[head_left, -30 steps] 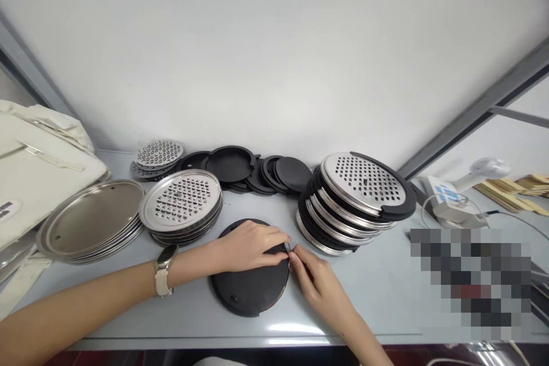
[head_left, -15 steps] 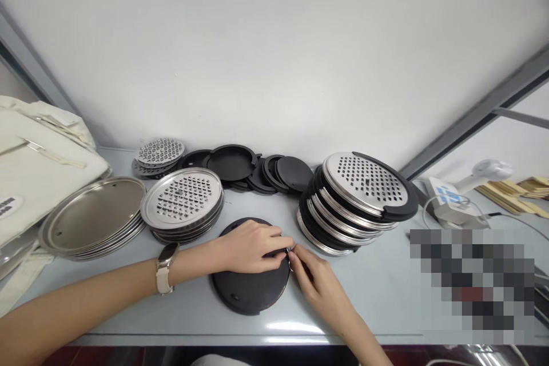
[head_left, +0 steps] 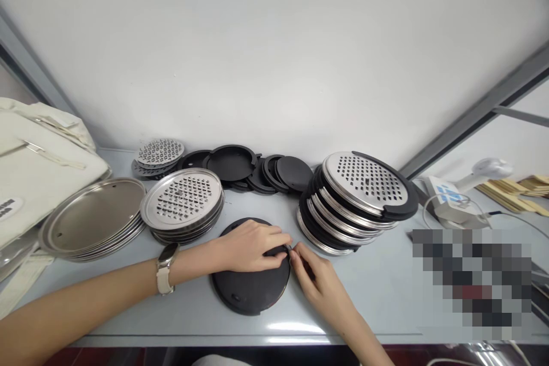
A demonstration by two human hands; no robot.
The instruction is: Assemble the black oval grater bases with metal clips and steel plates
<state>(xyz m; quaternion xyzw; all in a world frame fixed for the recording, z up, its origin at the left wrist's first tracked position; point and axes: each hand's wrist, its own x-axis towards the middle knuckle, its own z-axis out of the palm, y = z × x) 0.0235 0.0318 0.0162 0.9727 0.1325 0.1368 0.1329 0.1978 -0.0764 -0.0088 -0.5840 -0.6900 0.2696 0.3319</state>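
Observation:
A round black disc point(head_left: 253, 293) lies on the grey table near its front edge. My left hand point(head_left: 253, 246) rests across the disc's upper part, its fingers curled round something dark at the disc's right rim. Just right of it, my right hand point(head_left: 313, 271) is closed, thumb and forefinger pinched at the same rim on a small metal piece too small to name. The fingertips of both hands nearly touch. Behind to the left is a stack of round grater plates point(head_left: 184, 199); behind to the right, a tall stack of grater plates with black rims point(head_left: 369, 183).
Shiny metal plates point(head_left: 96, 214) are stacked at the left beside a cream bag point(head_left: 43, 166). Black round parts point(head_left: 231, 163) and small grater discs point(head_left: 160, 151) line the wall. A white device point(head_left: 450, 200) and wooden pieces point(head_left: 506, 197) stand at the right.
Both hands have stayed at the disc's right rim. The right fingertips have shifted very slightly, and the metal ring seen there before shows less now.

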